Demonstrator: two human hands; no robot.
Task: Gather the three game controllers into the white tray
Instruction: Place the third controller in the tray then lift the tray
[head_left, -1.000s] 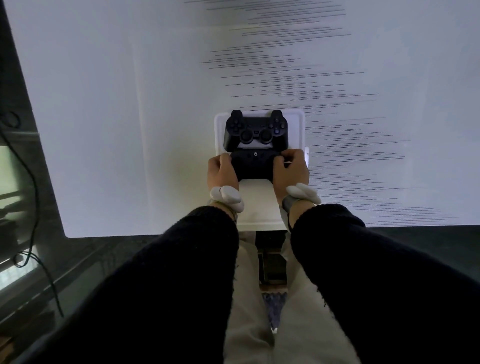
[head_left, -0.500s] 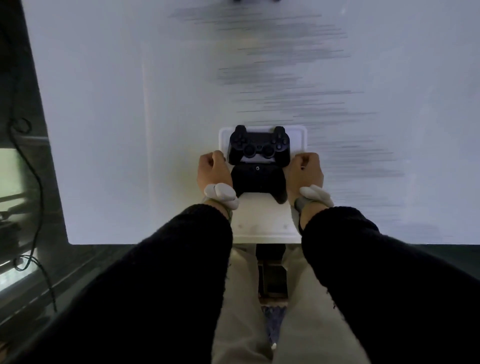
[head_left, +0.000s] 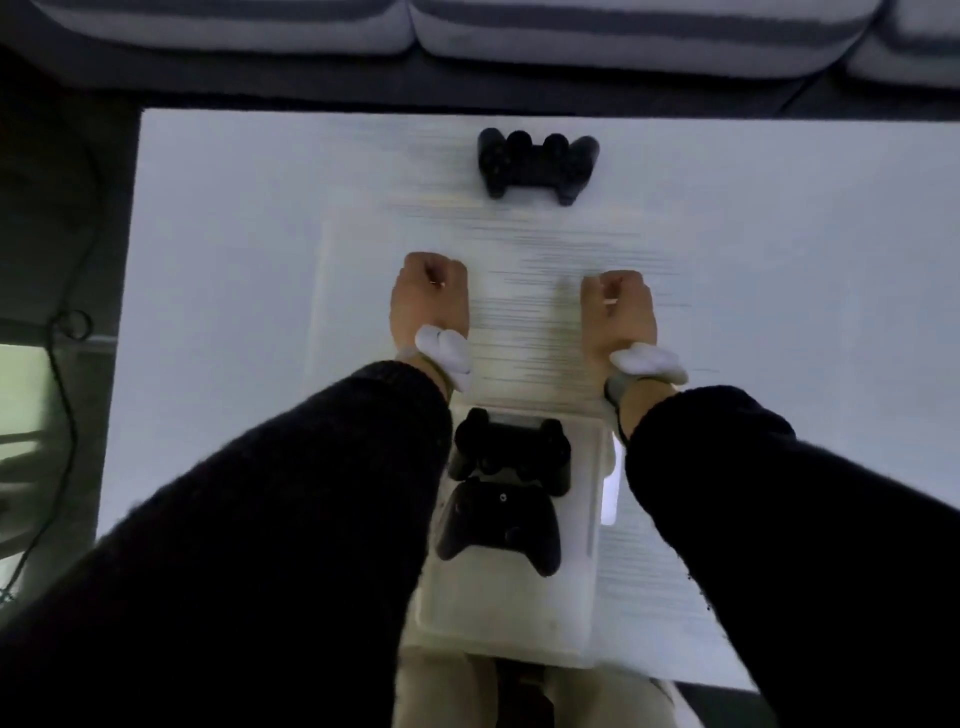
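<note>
Hovering over the white counter (head_left: 234, 312) with both grips curled together and clasping nothing: left hand (head_left: 430, 299), right hand (head_left: 618, 312). Lying beyond both grips, apart from them with bare counter between, the third controller (head_left: 537, 165); sitting behind the grips, between the sleeves, the white tray (head_left: 504, 613) carrying a rounded-handle controller (head_left: 511, 457) touching a controller with a lit dot (head_left: 500, 525). Running past the far counter edge, grey cushions (head_left: 467, 26).

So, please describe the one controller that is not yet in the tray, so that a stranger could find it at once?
Start at the white table and go to its far edge, near the grey sofa. There a black controller lies alone on the bare tabletop, beyond both hands. The other two black controllers sit in the white tray at the near edge.
</note>
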